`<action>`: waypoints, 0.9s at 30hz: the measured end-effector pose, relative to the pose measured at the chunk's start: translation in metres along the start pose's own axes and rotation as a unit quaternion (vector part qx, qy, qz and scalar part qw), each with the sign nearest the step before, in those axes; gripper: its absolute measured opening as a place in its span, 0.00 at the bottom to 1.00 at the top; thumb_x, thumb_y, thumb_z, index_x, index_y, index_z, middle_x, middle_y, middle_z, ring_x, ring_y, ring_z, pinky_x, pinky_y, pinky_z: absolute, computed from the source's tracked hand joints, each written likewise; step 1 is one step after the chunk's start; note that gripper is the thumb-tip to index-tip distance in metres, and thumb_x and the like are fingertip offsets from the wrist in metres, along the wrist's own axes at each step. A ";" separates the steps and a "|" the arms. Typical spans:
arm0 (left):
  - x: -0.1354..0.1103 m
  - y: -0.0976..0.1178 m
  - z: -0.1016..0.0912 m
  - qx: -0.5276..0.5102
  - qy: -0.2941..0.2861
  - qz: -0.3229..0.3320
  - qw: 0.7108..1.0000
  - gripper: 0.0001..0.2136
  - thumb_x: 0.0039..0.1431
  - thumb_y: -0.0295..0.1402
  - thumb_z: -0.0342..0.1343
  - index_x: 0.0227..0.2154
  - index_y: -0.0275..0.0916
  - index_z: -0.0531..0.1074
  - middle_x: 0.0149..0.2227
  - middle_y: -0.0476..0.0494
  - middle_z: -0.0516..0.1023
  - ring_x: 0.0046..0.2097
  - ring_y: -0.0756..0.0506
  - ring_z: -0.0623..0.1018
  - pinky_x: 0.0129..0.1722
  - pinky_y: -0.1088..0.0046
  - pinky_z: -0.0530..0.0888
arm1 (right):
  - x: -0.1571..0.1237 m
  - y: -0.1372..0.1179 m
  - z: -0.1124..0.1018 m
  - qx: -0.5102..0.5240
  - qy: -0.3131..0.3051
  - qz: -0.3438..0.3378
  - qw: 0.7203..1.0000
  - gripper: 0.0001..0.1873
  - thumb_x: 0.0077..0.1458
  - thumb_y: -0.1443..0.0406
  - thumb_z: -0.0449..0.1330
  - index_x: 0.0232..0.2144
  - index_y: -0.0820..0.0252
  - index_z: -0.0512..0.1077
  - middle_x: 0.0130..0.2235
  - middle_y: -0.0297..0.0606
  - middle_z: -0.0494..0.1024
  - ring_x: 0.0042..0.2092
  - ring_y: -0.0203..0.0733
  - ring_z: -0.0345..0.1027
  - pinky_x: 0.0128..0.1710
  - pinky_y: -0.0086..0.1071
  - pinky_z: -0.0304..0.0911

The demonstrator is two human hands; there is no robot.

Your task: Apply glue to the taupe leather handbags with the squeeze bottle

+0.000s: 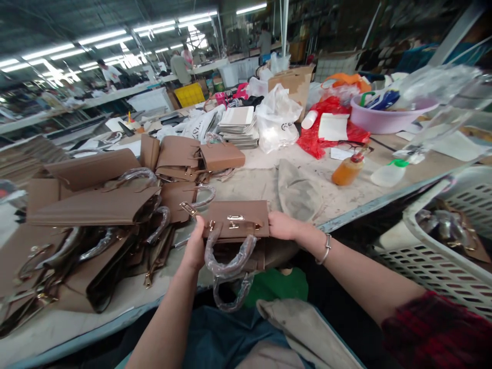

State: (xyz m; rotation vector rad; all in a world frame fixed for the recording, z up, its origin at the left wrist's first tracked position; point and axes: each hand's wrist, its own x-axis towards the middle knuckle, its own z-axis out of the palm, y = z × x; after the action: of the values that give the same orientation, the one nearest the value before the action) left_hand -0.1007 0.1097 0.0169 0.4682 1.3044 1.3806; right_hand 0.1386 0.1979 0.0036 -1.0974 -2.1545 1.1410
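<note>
A small brown handbag (pixel 239 219) with gold clasps and plastic-wrapped handles lies at the table's near edge. My left hand (pixel 195 245) grips its left side, fingers closed on the edge. On the bag's right end my right hand (pixel 282 225) is closed as well; a silver bracelet sits on that wrist. The wrapped handles (pixel 228 266) hang down over the table edge toward my lap.
A heap of the same brown bags (pixel 96 205) fills the left of the table (pixel 346 202). An orange bottle (pixel 348 171), a white bottle (pixel 388 173), red plastic bag, pink basin (pixel 384 120) and stacked cards (pixel 238 125) lie beyond. A white basket (pixel 442 246) stands at right. People work at far benches.
</note>
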 end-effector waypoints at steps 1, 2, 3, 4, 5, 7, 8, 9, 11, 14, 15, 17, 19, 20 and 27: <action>0.000 0.002 0.002 -0.026 -0.003 -0.038 0.999 0.26 0.63 0.55 0.48 0.47 0.36 0.75 0.41 0.36 0.81 0.48 0.37 0.79 0.46 0.59 0.77 | -0.002 -0.002 0.001 -0.003 0.013 0.002 1.000 0.17 0.39 0.67 0.72 0.36 0.59 0.80 0.44 0.46 0.79 0.49 0.55 0.70 0.53 0.39 0.64; 0.000 0.004 0.004 -0.046 -0.011 -0.069 0.996 0.28 0.64 0.55 0.45 0.46 0.35 0.75 0.40 0.35 0.81 0.46 0.36 0.79 0.42 0.59 0.79 | -0.004 -0.005 0.002 -0.005 0.024 -0.001 1.000 0.20 0.39 0.66 0.73 0.39 0.59 0.79 0.49 0.49 0.77 0.54 0.58 0.66 0.57 0.42 0.60; 0.000 0.006 0.005 -0.061 -0.023 -0.090 0.994 0.29 0.64 0.56 0.43 0.46 0.34 0.76 0.40 0.34 0.81 0.43 0.36 0.80 0.38 0.60 0.79 | -0.005 -0.007 0.003 -0.012 0.034 -0.007 0.999 0.23 0.39 0.63 0.73 0.42 0.60 0.78 0.53 0.49 0.73 0.59 0.60 0.61 0.61 0.44 0.55; 0.000 0.007 0.006 -0.072 -0.038 -0.102 0.991 0.31 0.64 0.56 0.42 0.45 0.32 0.76 0.39 0.32 0.81 0.40 0.36 0.80 0.32 0.63 0.79 | -0.006 -0.010 0.004 0.004 0.047 -0.012 0.999 0.26 0.39 0.62 0.74 0.44 0.60 0.77 0.57 0.49 0.69 0.62 0.60 0.56 0.64 0.45 0.50; -0.001 0.008 0.007 -0.081 -0.056 -0.108 0.989 0.32 0.64 0.57 0.41 0.43 0.31 0.76 0.39 0.31 0.81 0.37 0.37 0.80 0.26 0.66 0.77 | -0.007 -0.012 0.007 0.042 0.060 -0.014 0.997 0.28 0.39 0.60 0.74 0.45 0.59 0.76 0.58 0.48 0.67 0.64 0.58 0.52 0.66 0.45 0.47; -0.004 0.009 0.012 -0.102 -0.083 -0.106 0.986 0.34 0.63 0.58 0.40 0.41 0.30 0.77 0.36 0.30 0.80 0.31 0.40 0.78 0.17 0.73 0.69 | -0.007 -0.015 0.014 0.156 0.077 -0.006 0.985 0.28 0.41 0.56 0.73 0.44 0.59 0.75 0.56 0.46 0.69 0.63 0.55 0.55 0.65 0.45 0.49; -0.007 0.009 0.015 -0.116 -0.087 -0.103 0.984 0.35 0.63 0.59 0.40 0.40 0.30 0.77 0.35 0.31 0.80 0.30 0.42 0.77 0.15 0.75 0.65 | -0.008 -0.016 0.020 0.218 0.079 0.002 0.973 0.28 0.42 0.55 0.72 0.44 0.59 0.73 0.53 0.45 0.72 0.60 0.52 0.60 0.63 0.45 0.54; -0.010 0.009 0.020 -0.132 -0.081 -0.093 0.984 0.35 0.62 0.60 0.40 0.40 0.31 0.77 0.35 0.33 0.80 0.28 0.43 0.76 0.14 0.76 0.63 | -0.008 -0.018 0.026 0.272 0.078 0.011 0.959 0.29 0.43 0.53 0.71 0.45 0.60 0.72 0.50 0.44 0.74 0.56 0.50 0.65 0.60 0.44 0.59; -0.017 0.006 0.030 -0.167 -0.039 -0.051 0.984 0.33 0.62 0.61 0.41 0.40 0.34 0.76 0.36 0.36 0.80 0.29 0.45 0.75 0.16 0.76 0.64 | -0.012 -0.024 0.038 0.327 0.064 0.018 0.943 0.33 0.45 0.50 0.69 0.49 0.59 0.68 0.48 0.43 0.75 0.50 0.46 0.70 0.54 0.42 0.66; -0.028 -0.005 0.044 -0.172 0.041 0.017 0.984 0.28 0.63 0.58 0.43 0.43 0.38 0.75 0.39 0.41 0.80 0.29 0.47 0.76 0.18 0.76 0.65 | -0.020 -0.036 0.054 0.379 0.036 0.022 0.924 0.36 0.45 0.51 0.69 0.53 0.59 0.65 0.51 0.42 0.76 0.51 0.45 0.71 0.53 0.39 0.67; -0.031 -0.010 0.048 -0.161 0.054 0.029 0.985 0.27 0.63 0.57 0.44 0.45 0.40 0.75 0.40 0.42 0.80 0.29 0.47 0.76 0.19 0.76 0.65 | -0.022 -0.040 0.058 0.387 0.025 0.026 0.921 0.35 0.46 0.51 0.68 0.53 0.59 0.67 0.51 0.41 0.76 0.51 0.45 0.71 0.53 0.40 0.67; -0.032 -0.018 0.052 -0.141 0.066 0.040 0.987 0.25 0.64 0.55 0.44 0.48 0.41 0.74 0.41 0.43 0.80 0.33 0.46 0.78 0.21 0.76 0.68 | -0.024 -0.046 0.064 0.388 0.002 0.037 0.921 0.29 0.47 0.54 0.68 0.49 0.59 0.71 0.48 0.40 0.78 0.50 0.46 0.72 0.54 0.41 0.66; -0.029 -0.023 0.049 -0.124 0.068 0.030 0.990 0.26 0.66 0.54 0.42 0.50 0.41 0.73 0.43 0.42 0.80 0.38 0.45 0.79 0.26 0.74 0.72 | -0.023 -0.047 0.069 0.372 -0.010 0.046 0.927 0.26 0.41 0.58 0.72 0.44 0.58 0.75 0.46 0.38 0.79 0.50 0.47 0.72 0.56 0.43 0.64; -0.026 -0.023 0.045 -0.105 0.073 0.012 0.992 0.26 0.66 0.54 0.40 0.49 0.41 0.74 0.42 0.42 0.81 0.38 0.44 0.80 0.28 0.73 0.73 | -0.021 -0.046 0.071 0.362 -0.008 0.051 0.931 0.26 0.37 0.60 0.73 0.42 0.57 0.76 0.46 0.37 0.80 0.51 0.48 0.72 0.57 0.43 0.63; -0.057 -0.012 -0.010 0.226 0.198 0.075 0.951 0.31 0.53 0.62 0.54 0.38 0.34 0.76 0.32 0.41 0.78 0.31 0.44 0.76 0.24 0.73 0.69 | -0.013 -0.035 0.084 0.300 0.096 0.140 0.939 0.15 0.43 0.62 0.66 0.36 0.62 0.76 0.36 0.37 0.81 0.42 0.48 0.74 0.47 0.40 0.67</action>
State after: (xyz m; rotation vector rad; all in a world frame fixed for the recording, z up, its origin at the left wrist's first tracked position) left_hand -0.0869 0.0528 0.0251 0.6277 1.9686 1.3393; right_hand 0.0732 0.1365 -0.0137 -1.1761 -1.3779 1.5998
